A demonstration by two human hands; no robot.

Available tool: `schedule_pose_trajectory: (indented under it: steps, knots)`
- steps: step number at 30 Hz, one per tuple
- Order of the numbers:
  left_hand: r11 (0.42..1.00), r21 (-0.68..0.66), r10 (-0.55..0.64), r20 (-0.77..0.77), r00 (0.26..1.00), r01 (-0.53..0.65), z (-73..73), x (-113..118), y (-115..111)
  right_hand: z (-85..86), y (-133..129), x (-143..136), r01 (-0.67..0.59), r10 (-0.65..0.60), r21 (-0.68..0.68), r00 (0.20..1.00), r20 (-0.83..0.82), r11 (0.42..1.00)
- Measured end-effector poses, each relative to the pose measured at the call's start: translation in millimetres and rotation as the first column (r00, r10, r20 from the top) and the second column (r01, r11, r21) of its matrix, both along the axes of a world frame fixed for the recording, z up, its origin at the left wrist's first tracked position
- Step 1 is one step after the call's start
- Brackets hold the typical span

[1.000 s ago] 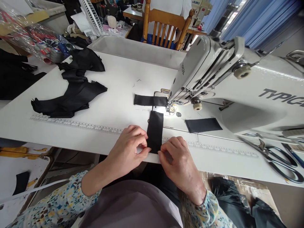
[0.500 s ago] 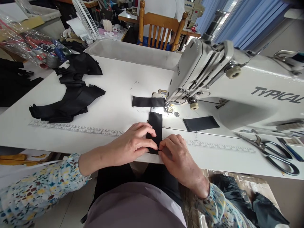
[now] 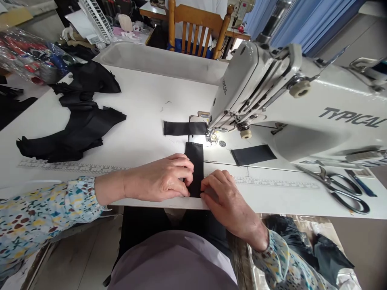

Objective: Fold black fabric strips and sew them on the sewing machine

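A black fabric strip [image 3: 195,165] lies lengthwise toward me on the white sewing table [image 3: 142,96], its near end close to the front edge. My left hand [image 3: 166,177] pinches the strip's left side near that end, fingers curled. At the lower right corner my right hand [image 3: 223,193] has thumb and forefinger pressed together on the strip. A second black strip [image 3: 181,128] lies crosswise with its right end at the presser foot of the sewing machine [image 3: 250,88]. Another black piece [image 3: 254,155] rests flat to the right of the needle area.
Black fabric pieces [image 3: 72,129] are piled at the left. A ruler scale [image 3: 272,182] runs along the table front. Scissors [image 3: 341,187] and a blue-handled tool [image 3: 363,185] lie at the right. Beyond the table stand a wooden chair [image 3: 199,24] and a person in white.
My left hand has shifted from the strip's lower right corner to its left side. The right hand stays at the right corner. The camera view has shifted slightly.
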State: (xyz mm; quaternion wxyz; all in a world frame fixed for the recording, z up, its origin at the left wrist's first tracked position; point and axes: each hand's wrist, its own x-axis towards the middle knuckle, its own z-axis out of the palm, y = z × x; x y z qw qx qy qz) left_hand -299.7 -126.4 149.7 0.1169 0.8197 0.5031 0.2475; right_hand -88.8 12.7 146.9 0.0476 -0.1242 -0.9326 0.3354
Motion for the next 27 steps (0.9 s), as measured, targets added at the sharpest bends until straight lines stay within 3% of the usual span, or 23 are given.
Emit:
schedule_pose_trajectory:
  steps: [6,10,14,21,27]
  knots:
    - [0.972,-0.225,-0.083,-0.054,0.995,0.069,27.2,1.8,22.4,-1.7,2.3,-0.4,0.007,-0.007,-0.004,1.000,0.010,1.000]
    - [0.938,-0.331,-0.104,0.017,0.994,0.104,33.1,5.3,38.8,-4.5,4.6,-0.8,0.000,0.000,0.011,1.000,0.010,1.000]
    - [0.961,-0.236,-0.110,0.163,0.980,0.147,29.4,7.4,43.8,-5.6,5.4,-1.6,0.000,0.000,0.006,1.000,0.009,1.000]
    - [0.947,-0.269,-0.156,0.085,0.984,0.174,23.6,2.1,39.7,-3.4,8.5,-3.4,0.005,-0.004,-0.042,1.000,0.014,0.999]
    - [0.966,-0.134,-0.199,0.175,0.964,0.223,11.6,-1.9,30.4,-3.9,7.7,-7.0,-0.002,0.001,-0.023,0.999,-0.050,1.000]
